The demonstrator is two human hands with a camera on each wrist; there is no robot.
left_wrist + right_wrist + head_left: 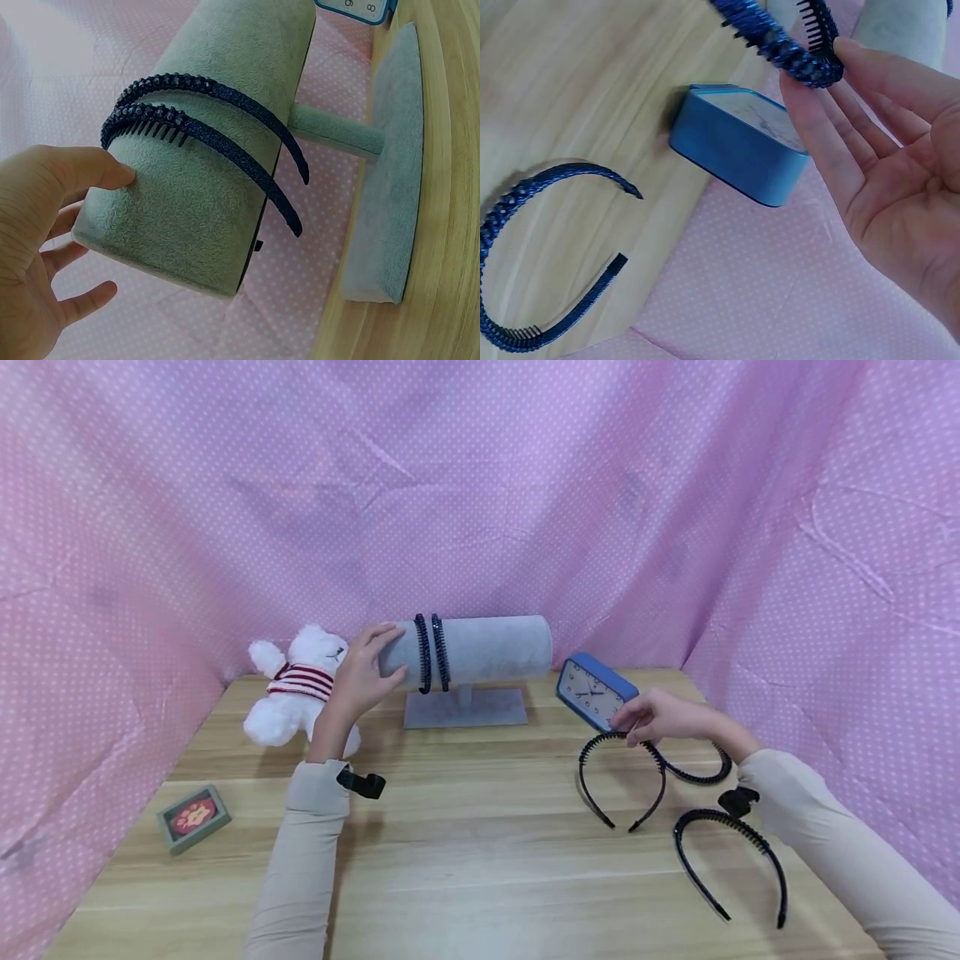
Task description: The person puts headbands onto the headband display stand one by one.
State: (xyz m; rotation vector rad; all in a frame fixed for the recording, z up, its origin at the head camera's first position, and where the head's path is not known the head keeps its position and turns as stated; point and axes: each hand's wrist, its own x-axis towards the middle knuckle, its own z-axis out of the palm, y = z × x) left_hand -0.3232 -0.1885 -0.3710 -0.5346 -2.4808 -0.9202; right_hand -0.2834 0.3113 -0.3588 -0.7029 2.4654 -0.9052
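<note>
My right hand (pixel 660 718) pinches a dark beaded headband (pixel 587 777) at the top of its arch, its two ends hanging down. In the right wrist view, the thumb and fingers grip that headband (pixel 780 49) by its toothed band. My left hand (pixel 363 670) is at the left end of a grey velvet display roll (pixel 495 647). In the left wrist view, one digit of that hand (pixel 34 232) touches the roll (pixel 180 214), while other fingers spread past its end. Two similar headbands (pixel 423 652) sit side by side over the roll, near the left hand.
Two more headbands lie on the table at the right, one headband (pixel 701 779) behind the right wrist, another headband (pixel 776 868) nearer. A blue clock (pixel 592 689) stands beside the right hand. At the left are a white plush toy (pixel 273 722) and a small framed paw picture (pixel 193 817).
</note>
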